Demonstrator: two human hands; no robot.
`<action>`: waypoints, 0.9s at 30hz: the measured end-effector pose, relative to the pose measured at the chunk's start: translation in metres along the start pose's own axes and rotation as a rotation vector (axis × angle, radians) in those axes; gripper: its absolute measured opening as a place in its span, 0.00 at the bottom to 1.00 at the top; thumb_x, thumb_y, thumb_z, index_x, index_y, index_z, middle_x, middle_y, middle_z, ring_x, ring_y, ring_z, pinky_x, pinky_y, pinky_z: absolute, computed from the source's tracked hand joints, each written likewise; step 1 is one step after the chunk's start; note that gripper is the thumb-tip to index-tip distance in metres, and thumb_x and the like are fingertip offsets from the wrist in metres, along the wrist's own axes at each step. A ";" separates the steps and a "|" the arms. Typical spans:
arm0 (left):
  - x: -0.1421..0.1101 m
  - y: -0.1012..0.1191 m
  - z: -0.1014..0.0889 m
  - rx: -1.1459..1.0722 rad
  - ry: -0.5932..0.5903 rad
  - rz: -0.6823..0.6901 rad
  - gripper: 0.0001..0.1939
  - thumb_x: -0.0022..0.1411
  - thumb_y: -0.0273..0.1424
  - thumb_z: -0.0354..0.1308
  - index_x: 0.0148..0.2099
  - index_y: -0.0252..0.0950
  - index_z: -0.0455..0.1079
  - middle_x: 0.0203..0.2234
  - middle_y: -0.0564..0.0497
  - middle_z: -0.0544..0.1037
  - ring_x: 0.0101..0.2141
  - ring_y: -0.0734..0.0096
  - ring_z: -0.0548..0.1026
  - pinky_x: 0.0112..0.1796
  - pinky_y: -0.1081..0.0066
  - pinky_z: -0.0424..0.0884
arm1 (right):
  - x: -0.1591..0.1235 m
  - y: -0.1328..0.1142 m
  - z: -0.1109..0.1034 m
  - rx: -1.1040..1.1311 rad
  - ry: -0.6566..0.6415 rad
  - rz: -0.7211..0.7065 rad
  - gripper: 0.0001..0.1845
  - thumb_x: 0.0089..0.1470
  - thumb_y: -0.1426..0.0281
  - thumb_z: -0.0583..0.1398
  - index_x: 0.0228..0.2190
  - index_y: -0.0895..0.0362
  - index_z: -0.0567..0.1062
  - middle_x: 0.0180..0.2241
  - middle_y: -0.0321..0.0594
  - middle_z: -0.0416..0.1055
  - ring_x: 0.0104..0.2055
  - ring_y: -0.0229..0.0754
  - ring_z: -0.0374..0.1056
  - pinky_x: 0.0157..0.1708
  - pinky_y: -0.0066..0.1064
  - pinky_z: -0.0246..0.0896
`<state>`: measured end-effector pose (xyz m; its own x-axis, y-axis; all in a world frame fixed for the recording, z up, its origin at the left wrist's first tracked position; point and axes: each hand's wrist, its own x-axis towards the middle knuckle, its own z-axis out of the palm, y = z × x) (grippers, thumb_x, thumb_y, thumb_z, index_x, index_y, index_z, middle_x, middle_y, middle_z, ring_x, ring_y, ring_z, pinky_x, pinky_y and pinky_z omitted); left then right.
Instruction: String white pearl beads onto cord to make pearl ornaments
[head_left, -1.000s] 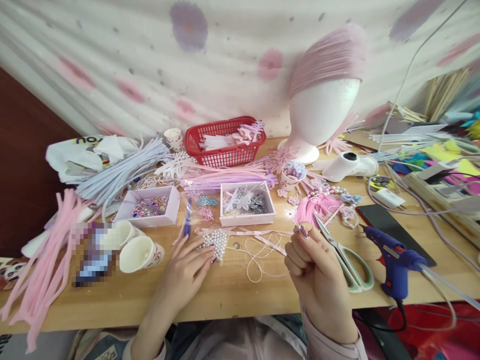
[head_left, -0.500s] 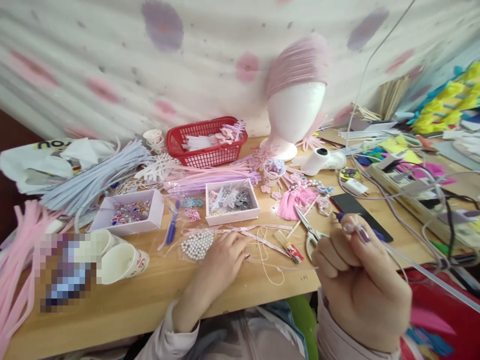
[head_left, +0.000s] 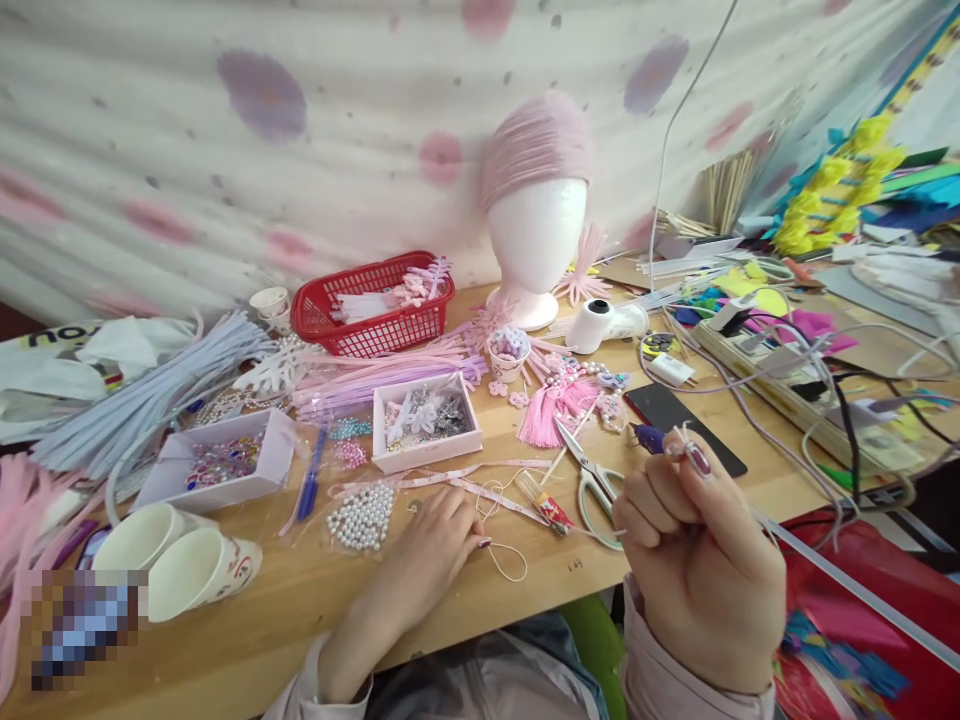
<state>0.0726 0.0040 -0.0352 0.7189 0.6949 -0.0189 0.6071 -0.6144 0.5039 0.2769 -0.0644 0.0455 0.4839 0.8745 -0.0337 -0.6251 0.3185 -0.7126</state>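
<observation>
My left hand (head_left: pixel 439 545) lies flat on the wooden table (head_left: pixel 300 620), fingers spread, beside a bag of white pearls (head_left: pixel 362 515) and over a thin pale cord (head_left: pixel 510 560). My right hand (head_left: pixel 694 545) is raised in front of me, thumb and fingers pinched together on something thin that I cannot make out, perhaps the end of the cord. Green-handled scissors (head_left: pixel 592 475) and a small tube (head_left: pixel 546 505) lie just left of the right hand. The tip of a blue glue gun (head_left: pixel 649 436) shows behind its fingers.
Two boxes of beads (head_left: pixel 424 420) (head_left: pixel 217 465), a red basket (head_left: pixel 371 305), bundles of pink and lilac pipe cleaners (head_left: pixel 375 370), paper cups (head_left: pixel 199 570), a foam head with a pink cap (head_left: pixel 536 230), a pink tassel (head_left: pixel 551 410), a black phone (head_left: pixel 679 410) and cables at right.
The view has swung right. My right hand has lifted and come nearer the camera, still pinched. My left hand has slid right from the pearls onto the cord.
</observation>
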 end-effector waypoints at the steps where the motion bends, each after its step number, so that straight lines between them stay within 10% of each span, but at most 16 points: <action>1: 0.004 0.003 -0.009 -0.066 0.018 -0.027 0.07 0.69 0.24 0.53 0.36 0.38 0.67 0.34 0.51 0.77 0.36 0.63 0.76 0.39 0.65 0.72 | -0.001 0.001 -0.003 0.005 0.002 0.006 0.14 0.54 0.66 0.70 0.26 0.55 0.70 0.20 0.24 0.37 0.20 0.31 0.30 0.16 0.26 0.30; 8: 0.079 0.038 -0.084 -0.401 0.364 0.035 0.03 0.64 0.27 0.57 0.38 0.38 0.71 0.31 0.53 0.81 0.32 0.69 0.79 0.33 0.72 0.72 | -0.010 0.001 -0.009 0.027 -0.052 0.010 0.13 0.58 0.65 0.67 0.26 0.54 0.72 0.20 0.24 0.37 0.19 0.31 0.31 0.16 0.27 0.31; 15: 0.139 0.019 -0.092 -0.273 0.469 0.100 0.07 0.61 0.22 0.59 0.38 0.36 0.78 0.39 0.47 0.84 0.42 0.60 0.81 0.50 0.57 0.74 | -0.007 0.005 -0.006 0.072 -0.067 0.024 0.12 0.58 0.65 0.67 0.26 0.54 0.73 0.20 0.23 0.37 0.19 0.31 0.31 0.16 0.26 0.31; 20: 0.110 0.020 -0.079 -0.276 0.552 0.060 0.13 0.70 0.29 0.52 0.44 0.36 0.78 0.50 0.44 0.80 0.54 0.54 0.75 0.59 0.50 0.66 | 0.001 0.016 0.001 0.033 -0.065 0.064 0.14 0.56 0.63 0.68 0.25 0.54 0.71 0.19 0.23 0.39 0.19 0.30 0.31 0.16 0.23 0.33; 27: 0.028 0.049 -0.037 -1.322 0.310 -0.115 0.27 0.70 0.52 0.50 0.57 0.38 0.72 0.54 0.39 0.78 0.53 0.54 0.77 0.56 0.54 0.73 | 0.008 0.049 0.023 -0.004 -0.124 0.163 0.18 0.54 0.63 0.70 0.24 0.54 0.67 0.18 0.22 0.41 0.19 0.30 0.32 0.15 0.20 0.35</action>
<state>0.1095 0.0070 0.0204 0.4758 0.8795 -0.0121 -0.2425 0.1444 0.9594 0.2361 -0.0336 0.0268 0.2969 0.9528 -0.0625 -0.6863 0.1675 -0.7077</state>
